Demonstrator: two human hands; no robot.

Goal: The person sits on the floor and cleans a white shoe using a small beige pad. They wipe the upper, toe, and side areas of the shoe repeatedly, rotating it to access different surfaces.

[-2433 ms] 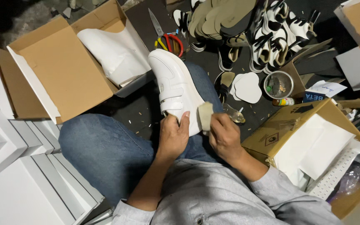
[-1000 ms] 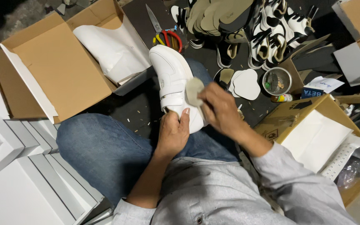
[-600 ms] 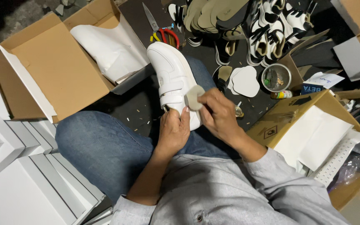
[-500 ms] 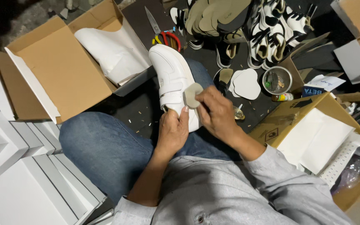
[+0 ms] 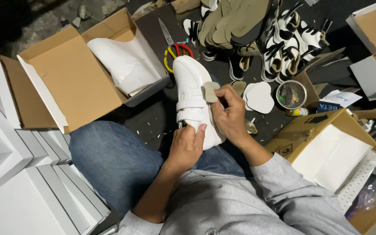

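A white strap shoe [image 5: 192, 93] rests on my knee, toe pointing away. My left hand [image 5: 187, 146] grips its heel end from below. My right hand [image 5: 231, 117] pinches a small beige pad [image 5: 210, 92] and presses it against the shoe's right side near the upper strap. An open brown shoebox [image 5: 72, 80] at the left holds white wrapping paper [image 5: 125, 65].
Scissors with red and yellow handles [image 5: 176, 48] lie beyond the shoe. Stacked insoles [image 5: 231, 19] and black-and-white shoes [image 5: 290, 45] sit at the top. A small round tin [image 5: 291, 93] and white cut-outs [image 5: 259, 96] lie right. White boxes [image 5: 27, 182] stack at left; a cardboard box [image 5: 327, 148] is at right.
My right hand brought the beige pad from my lap up onto the shoe and has been rubbing it along the side. My left hand stays on the heel.
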